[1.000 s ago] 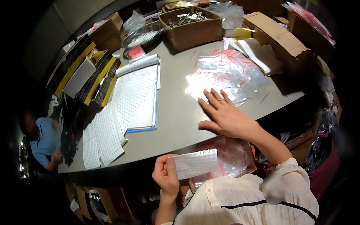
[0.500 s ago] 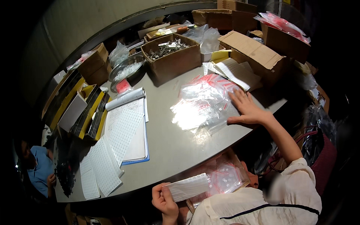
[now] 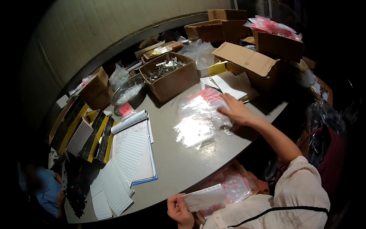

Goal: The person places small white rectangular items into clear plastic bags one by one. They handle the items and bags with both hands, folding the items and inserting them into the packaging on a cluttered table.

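Observation:
My left hand (image 3: 180,212) is closed on the end of a white label sheet (image 3: 206,197), with the thumb on top. Under and beside that sheet, clear zip bags with red strips (image 3: 237,186) lie in an open box at the table's near edge. My right hand (image 3: 238,110) reaches over the far right side of a loose pile of clear zip bags (image 3: 200,120). Its fingers are stretched out, and the fingertips are at the pile's edge. Glare whitens the middle of the pile. I cannot tell whether the hand presses on a bag.
A clipboard with papers (image 3: 141,168) and several printed label sheets (image 3: 110,187) lie to the left. Behind are a carton of metal parts (image 3: 169,82), a bowl of small clear pieces (image 3: 129,93) and more cartons (image 3: 244,57). A person in blue (image 3: 47,191) is at far left.
The view has shifted a little. My right hand has slid from the pile's right side toward its far edge, and the bags there look more bunched. My left hand still holds the label sheet.

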Demonstrator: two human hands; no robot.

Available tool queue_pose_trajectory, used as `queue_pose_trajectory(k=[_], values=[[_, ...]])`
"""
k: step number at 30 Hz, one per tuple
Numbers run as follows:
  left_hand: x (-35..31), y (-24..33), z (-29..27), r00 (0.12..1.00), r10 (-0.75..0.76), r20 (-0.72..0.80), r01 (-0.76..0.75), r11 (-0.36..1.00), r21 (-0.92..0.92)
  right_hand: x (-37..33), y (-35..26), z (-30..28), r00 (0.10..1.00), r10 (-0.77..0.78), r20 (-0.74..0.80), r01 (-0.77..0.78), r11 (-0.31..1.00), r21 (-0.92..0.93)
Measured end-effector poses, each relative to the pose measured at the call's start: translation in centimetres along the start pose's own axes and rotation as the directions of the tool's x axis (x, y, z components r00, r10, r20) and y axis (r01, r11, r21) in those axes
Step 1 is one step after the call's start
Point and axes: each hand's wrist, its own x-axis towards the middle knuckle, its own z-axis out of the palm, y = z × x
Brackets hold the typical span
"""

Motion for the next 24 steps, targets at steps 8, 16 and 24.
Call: queue_pose_trajectory(k=[8, 16, 24], values=[[-0.6, -0.8, -0.9, 1.000, 0.000, -0.005, 0.000, 0.999, 0.044, -1.7, 2.3, 0.2, 0.988, -0.144, -0.059, 0.099, 0.873, -0.477], [-0.8, -2.3, -0.9, 0.993, -0.065, 0.100, 0.068, 0.997, -0.022, -1.8, -1.3, 1.7, 0.963, -0.267, -0.031, 0.250, 0.932, -0.263], [-1.4, -1.7, -1.5, 0.993, -0.116, 0.002, 0.115, 0.989, -0.095, 1.4, 2.1, 1.6, 0.985, -0.107, -0.134, 0.088, 0.986, -0.141]])
